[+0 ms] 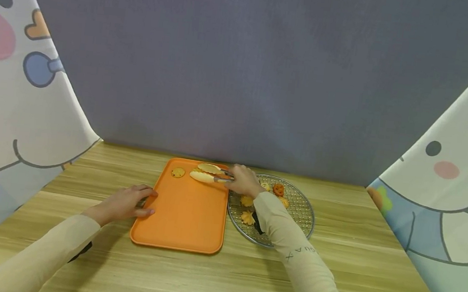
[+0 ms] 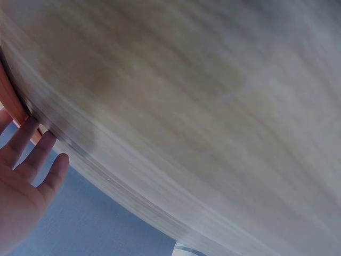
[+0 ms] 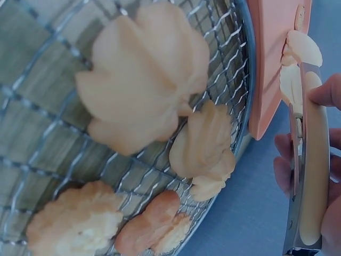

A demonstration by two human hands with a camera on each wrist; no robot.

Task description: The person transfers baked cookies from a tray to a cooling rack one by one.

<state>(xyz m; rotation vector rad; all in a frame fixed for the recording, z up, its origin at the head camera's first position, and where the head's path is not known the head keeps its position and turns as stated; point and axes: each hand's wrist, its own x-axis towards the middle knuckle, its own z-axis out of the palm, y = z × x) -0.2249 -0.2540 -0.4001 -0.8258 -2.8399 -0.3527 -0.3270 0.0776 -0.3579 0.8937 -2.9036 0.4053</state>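
My right hand (image 1: 244, 181) grips a pair of tongs (image 3: 314, 160) with metal arms and cream-coloured tips. The tips reach over the far right part of an orange tray (image 1: 183, 217). Between them a yellowish cookie (image 1: 200, 171) shows in part; whether it touches the tray I cannot tell. A round speckled cookie (image 1: 178, 172) lies in the tray's far left corner. At the tray's left edge rests my left hand (image 1: 125, 203), fingers spread and loosely bent, holding nothing. In the left wrist view its fingers (image 2: 37, 154) are beside the tray's rim.
Right of the tray stands a round wire rack (image 1: 301, 215) under my right forearm. Several cookies lie on it, among them a leaf-shaped cookie (image 3: 144, 77) and a reddish-brown cookie (image 1: 278, 189). A grey cloth wall (image 1: 242, 70) closes off the back of the wooden table (image 1: 355, 254).
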